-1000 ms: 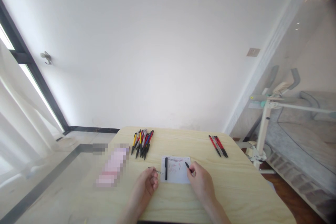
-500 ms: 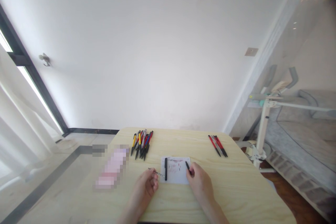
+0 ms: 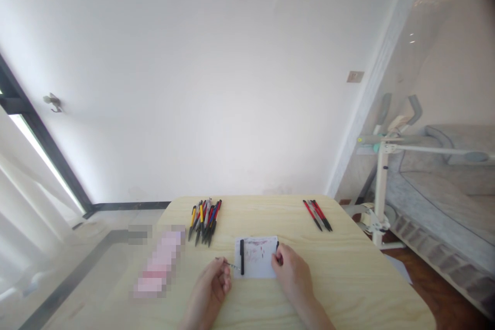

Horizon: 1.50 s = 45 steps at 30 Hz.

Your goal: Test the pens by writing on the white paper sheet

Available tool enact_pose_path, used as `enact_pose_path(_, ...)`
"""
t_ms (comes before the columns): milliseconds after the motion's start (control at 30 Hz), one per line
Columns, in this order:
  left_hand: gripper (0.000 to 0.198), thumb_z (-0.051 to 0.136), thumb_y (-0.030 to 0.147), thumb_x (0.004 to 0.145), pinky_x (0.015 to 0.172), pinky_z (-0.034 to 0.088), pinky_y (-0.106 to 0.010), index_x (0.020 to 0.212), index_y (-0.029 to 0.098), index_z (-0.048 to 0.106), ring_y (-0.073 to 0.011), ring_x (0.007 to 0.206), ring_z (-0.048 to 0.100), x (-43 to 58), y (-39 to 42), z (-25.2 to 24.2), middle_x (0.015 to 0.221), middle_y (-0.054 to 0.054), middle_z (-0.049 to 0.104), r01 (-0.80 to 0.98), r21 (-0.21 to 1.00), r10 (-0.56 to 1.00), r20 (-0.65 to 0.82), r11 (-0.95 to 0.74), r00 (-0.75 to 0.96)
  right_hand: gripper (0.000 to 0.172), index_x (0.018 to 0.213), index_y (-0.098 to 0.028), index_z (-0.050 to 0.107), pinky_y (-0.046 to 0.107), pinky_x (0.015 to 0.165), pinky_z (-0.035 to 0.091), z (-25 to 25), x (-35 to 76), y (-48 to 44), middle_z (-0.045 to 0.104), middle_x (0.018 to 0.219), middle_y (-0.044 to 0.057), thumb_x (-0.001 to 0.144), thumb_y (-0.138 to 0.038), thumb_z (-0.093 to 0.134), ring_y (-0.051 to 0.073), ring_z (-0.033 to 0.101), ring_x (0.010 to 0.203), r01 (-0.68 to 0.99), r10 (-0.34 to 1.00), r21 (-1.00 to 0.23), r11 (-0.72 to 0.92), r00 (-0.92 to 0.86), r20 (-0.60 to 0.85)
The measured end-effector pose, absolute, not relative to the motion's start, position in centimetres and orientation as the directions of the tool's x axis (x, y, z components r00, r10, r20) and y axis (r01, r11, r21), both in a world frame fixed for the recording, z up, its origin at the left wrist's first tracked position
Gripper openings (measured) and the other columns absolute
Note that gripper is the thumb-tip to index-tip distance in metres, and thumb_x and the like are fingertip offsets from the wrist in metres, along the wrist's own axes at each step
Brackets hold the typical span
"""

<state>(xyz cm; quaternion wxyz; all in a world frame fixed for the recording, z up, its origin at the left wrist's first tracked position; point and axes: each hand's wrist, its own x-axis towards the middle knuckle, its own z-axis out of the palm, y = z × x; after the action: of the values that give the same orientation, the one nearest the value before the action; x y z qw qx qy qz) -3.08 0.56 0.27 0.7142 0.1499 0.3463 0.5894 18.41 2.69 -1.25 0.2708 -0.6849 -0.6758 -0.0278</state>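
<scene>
My left hand (image 3: 212, 281) pinches a thin stick-like pen refill (image 3: 233, 266) between thumb and fingertips. Its lower right end reaches the paper's left edge, close to a black pen (image 3: 242, 257). That pen lies lengthwise on a small white sheet of paper (image 3: 255, 269) bearing reddish and dark scribbles. At the sheet's right edge, my right hand (image 3: 292, 268) is closed around another black pen (image 3: 277, 244); only its dark end shows above the fingers, the rest being hidden.
On the light wooden table (image 3: 266, 211), a pile of mixed pens (image 3: 204, 221) lies at the back left and several red and grey pens (image 3: 317, 215) at the back right. A pixelated pink item (image 3: 160, 263) is at the left edge. Exercise equipment (image 3: 381, 185) stands beyond the right side.
My right hand has turned, so the black pen in it is now mostly hidden. My left hand keeps the refill. The whole view has shifted slightly.
</scene>
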Motion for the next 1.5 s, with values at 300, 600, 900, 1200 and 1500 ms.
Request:
enact_pose_path(300,0.007,0.063,0.014,0.075,0.042,0.045,-0.015,0.071,0.009,0.062,-0.0064,0.046,0.054,-3.02,0.47,0.28,0.058,-0.002,0.060,-0.734,0.633,0.952,-0.301,0.246,0.060,0.009,0.069,-0.022,0.050,0.023,0.049,0.026,-1.22,18.48,2.54,0.055,0.069,-0.003,0.076,-0.018,0.046,0.012,0.052,0.057,0.939,0.907,-0.328,0.106,0.045,0.420)
enact_pose_path(600,0.006,0.065,0.013,0.073,0.042,0.045,-0.014,0.071,0.008,0.063,-0.0061,0.046,0.054,-2.88,0.56,0.26,0.056,-0.002,0.060,-0.733,0.632,0.944,-0.328,0.251,0.040,0.009,0.070,-0.022,0.051,0.022,0.050,0.030,-0.96,18.41,2.51,0.055,0.070,-0.003,0.075,-0.017,0.047,0.012,0.054,0.058,0.928,0.905,-0.352,0.125,0.040,0.425)
enact_pose_path(900,0.007,0.067,0.015,0.071,0.041,0.044,-0.014,0.070,0.009,0.063,-0.0058,0.046,0.053,-2.81,0.50,0.54,0.056,-0.001,0.059,-0.726,0.646,0.952,-0.303,0.236,0.040,0.010,0.073,-0.022,0.052,0.022,0.054,0.033,-0.88,18.55,2.44,0.056,0.073,-0.002,0.076,-0.015,0.045,0.013,0.055,0.062,0.908,0.908,-0.387,0.159,0.020,0.418)
enact_pose_path(1200,0.010,0.070,0.017,0.069,0.042,0.044,-0.014,0.070,0.009,0.064,-0.0061,0.045,0.053,-2.72,0.54,0.54,0.056,-0.001,0.059,-0.717,0.656,0.959,-0.277,0.236,0.062,0.008,0.074,-0.023,0.053,0.022,0.054,0.035,-0.77,18.58,2.42,0.057,0.073,-0.002,0.076,-0.019,0.046,0.013,0.055,0.061,0.895,0.905,-0.414,0.166,0.029,0.425)
enact_pose_path(1500,0.009,0.070,0.015,0.068,0.041,0.043,-0.014,0.069,0.010,0.063,-0.0063,0.045,0.054,-2.58,0.34,1.02,0.055,-0.001,0.060,-0.721,0.646,0.944,-0.328,0.251,0.035,0.004,0.073,-0.022,0.053,0.022,0.055,0.038,-1.05,18.72,2.57,0.058,0.071,-0.002,0.075,-0.023,0.049,0.013,0.055,0.059,0.867,0.889,-0.456,0.199,0.037,0.457)
